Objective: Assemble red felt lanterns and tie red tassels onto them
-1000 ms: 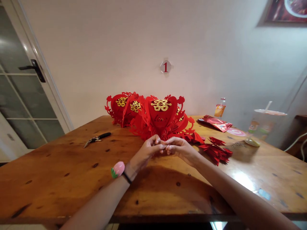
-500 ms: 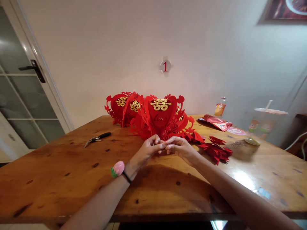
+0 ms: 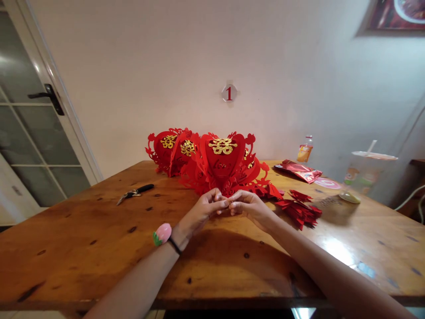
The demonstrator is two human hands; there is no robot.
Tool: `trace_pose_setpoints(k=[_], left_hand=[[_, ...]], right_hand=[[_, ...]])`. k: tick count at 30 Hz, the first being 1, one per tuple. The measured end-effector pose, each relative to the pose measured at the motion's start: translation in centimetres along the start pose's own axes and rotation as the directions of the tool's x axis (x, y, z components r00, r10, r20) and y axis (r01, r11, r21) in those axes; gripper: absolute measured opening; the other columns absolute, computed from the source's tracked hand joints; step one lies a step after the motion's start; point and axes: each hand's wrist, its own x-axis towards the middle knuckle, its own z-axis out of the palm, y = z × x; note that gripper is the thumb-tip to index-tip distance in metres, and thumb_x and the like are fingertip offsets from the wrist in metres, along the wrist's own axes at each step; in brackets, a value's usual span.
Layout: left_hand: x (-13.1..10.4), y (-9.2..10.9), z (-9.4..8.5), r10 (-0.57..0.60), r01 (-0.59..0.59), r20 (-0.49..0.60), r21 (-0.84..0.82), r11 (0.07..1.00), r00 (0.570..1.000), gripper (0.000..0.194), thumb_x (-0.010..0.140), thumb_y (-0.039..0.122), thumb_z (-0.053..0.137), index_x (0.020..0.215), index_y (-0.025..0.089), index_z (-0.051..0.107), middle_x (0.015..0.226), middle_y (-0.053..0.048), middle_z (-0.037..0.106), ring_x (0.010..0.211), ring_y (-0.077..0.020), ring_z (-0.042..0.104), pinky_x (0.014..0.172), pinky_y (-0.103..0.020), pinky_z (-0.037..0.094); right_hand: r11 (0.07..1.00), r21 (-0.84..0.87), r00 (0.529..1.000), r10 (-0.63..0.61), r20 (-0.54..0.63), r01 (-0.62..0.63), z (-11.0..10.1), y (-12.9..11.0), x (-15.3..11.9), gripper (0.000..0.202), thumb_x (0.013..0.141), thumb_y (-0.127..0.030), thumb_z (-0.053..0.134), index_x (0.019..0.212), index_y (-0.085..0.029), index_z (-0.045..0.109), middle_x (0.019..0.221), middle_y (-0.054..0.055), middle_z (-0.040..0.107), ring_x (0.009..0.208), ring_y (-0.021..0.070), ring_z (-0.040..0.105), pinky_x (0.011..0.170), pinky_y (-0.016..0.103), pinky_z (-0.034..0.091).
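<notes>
My left hand (image 3: 207, 208) and my right hand (image 3: 247, 204) meet above the middle of the table, thumbs and fingertips pinched together. Whatever lies between the fingertips is too small and too covered to make out. Just behind the hands stands a red paper lantern (image 3: 219, 165) with gold double-happiness characters and cut-out lettering. Farther left at the back are more red lanterns (image 3: 168, 153) of the same kind. Close to my right hand, on its right side, lies a pile of folded red paper pieces (image 3: 300, 212).
On the left of the wooden table (image 3: 83, 248) lies a pair of pliers or snips (image 3: 135, 193) with a black handle. Toward the right are a red foil packet (image 3: 299, 170), an orange drink bottle (image 3: 305, 149) and a clear cup with a straw (image 3: 367, 173). A wall stands behind.
Both hands keep nearly the same pinched pose at the same spot. The view has shifted very slightly; nothing on the table has visibly moved.
</notes>
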Motion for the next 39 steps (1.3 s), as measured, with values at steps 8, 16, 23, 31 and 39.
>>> trace_pose_setpoints(k=[8, 16, 23, 31, 39], left_hand=[[0.03, -0.14, 0.12, 0.006, -0.008, -0.034, -0.073, 0.997, 0.999, 0.030, 0.068, 0.023, 0.070, 0.066, 0.017, 0.040, 0.067, 0.004, 0.051, 0.064, -0.0077, 0.049, 0.065, -0.020, 0.040], [-0.27, 0.17, 0.51, 0.032, -0.035, -0.037, -0.070, 0.997, 0.999, 0.021, 0.070, 0.019, 0.068, 0.076, 0.017, 0.048, 0.075, 0.004, 0.054, 0.066, -0.0063, 0.050, 0.067, -0.018, 0.040], [-0.31, 0.13, 0.45, 0.036, -0.037, -0.016, -0.064, 0.997, 0.999, 0.018, 0.070, 0.021, 0.068, 0.080, 0.017, 0.052, 0.075, 0.002, 0.056, 0.069, -0.0088, 0.053, 0.070, -0.022, 0.043], [0.09, -0.29, 0.18, 0.008, -0.007, 0.013, -0.074, 0.997, 1.000, 0.018, 0.076, 0.026, 0.063, 0.091, 0.016, 0.059, 0.073, 0.000, 0.058, 0.068, -0.0108, 0.055, 0.069, -0.024, 0.043], [0.27, -0.45, 0.14, 0.045, -0.043, 0.061, -0.033, 0.999, 0.997, 0.018, 0.072, 0.028, 0.069, 0.079, 0.013, 0.061, 0.072, -0.002, 0.059, 0.069, -0.0112, 0.056, 0.068, -0.022, 0.043]], right_hand=[[0.999, 0.007, 0.999, -0.046, 0.010, 0.046, 0.74, -0.34, 0.10, 0.024, 0.069, -0.022, 0.072, 0.089, -0.022, 0.060, 0.079, -0.003, 0.063, 0.067, 0.0074, 0.059, 0.067, 0.022, 0.046], [0.999, 0.025, 0.999, -0.023, -0.040, 0.024, 0.60, -0.02, 0.30, 0.021, 0.065, -0.026, 0.075, 0.077, -0.017, 0.060, 0.073, -0.003, 0.061, 0.065, 0.0080, 0.057, 0.067, 0.022, 0.044], [0.997, 0.076, 0.999, 0.017, -0.045, -0.013, 0.98, -0.25, 0.17, 0.017, 0.067, -0.027, 0.073, 0.074, -0.016, 0.061, 0.068, -0.002, 0.061, 0.064, 0.0088, 0.057, 0.067, 0.023, 0.045], [0.995, 0.103, 1.000, 0.005, 0.017, -0.007, 0.84, -0.31, 0.06, 0.013, 0.069, -0.025, 0.071, 0.072, -0.016, 0.062, 0.069, 0.000, 0.061, 0.066, 0.0094, 0.056, 0.067, 0.025, 0.046], [0.992, 0.125, 1.000, 0.002, 0.005, -0.003, 0.84, -0.62, -0.04, 0.012, 0.069, -0.024, 0.070, 0.072, -0.016, 0.062, 0.065, -0.001, 0.060, 0.064, 0.0099, 0.057, 0.068, 0.025, 0.046]])
